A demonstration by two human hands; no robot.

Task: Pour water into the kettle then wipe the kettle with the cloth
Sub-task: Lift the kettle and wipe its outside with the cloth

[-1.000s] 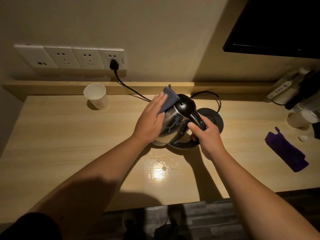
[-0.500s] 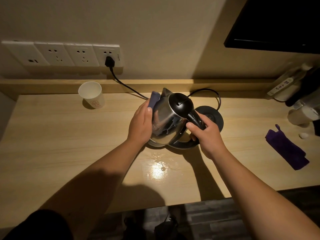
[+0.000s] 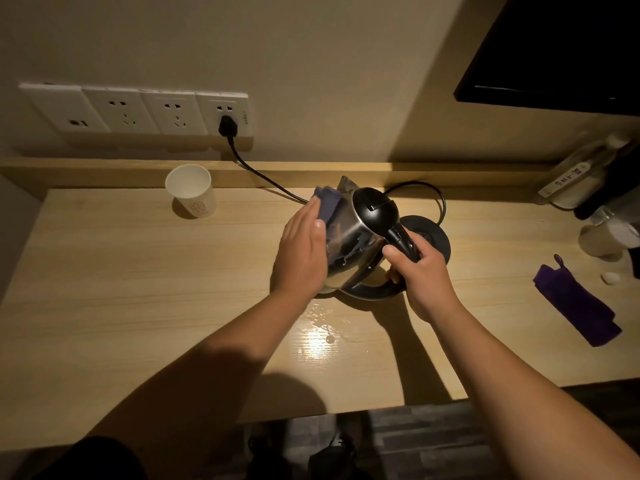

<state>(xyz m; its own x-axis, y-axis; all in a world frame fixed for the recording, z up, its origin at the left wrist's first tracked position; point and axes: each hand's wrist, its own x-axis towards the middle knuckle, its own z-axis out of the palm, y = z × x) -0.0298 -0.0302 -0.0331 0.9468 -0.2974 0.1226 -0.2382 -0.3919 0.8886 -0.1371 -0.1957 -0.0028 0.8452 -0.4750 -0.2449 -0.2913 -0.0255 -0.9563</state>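
Note:
A steel kettle (image 3: 356,244) with a black lid stands tilted on the wooden desk (image 3: 138,289), off its round black base (image 3: 433,237). My right hand (image 3: 420,275) grips the kettle's black handle. My left hand (image 3: 304,251) lies flat against the kettle's left side and presses a blue-grey cloth (image 3: 327,202) onto it; the cloth's end sticks out past my fingertips near the spout. A white paper cup (image 3: 192,194) stands upright at the back left.
A small puddle (image 3: 325,330) shines on the desk in front of the kettle. A purple cloth (image 3: 575,303) lies at the right. The base's cord (image 3: 263,178) runs to a wall socket. Bottles and toiletries (image 3: 602,216) crowd the far right corner.
My left hand has slid the cloth from the kettle's top near the lid down its left side, then forward toward the spout. The kettle stays tilted in my right hand.

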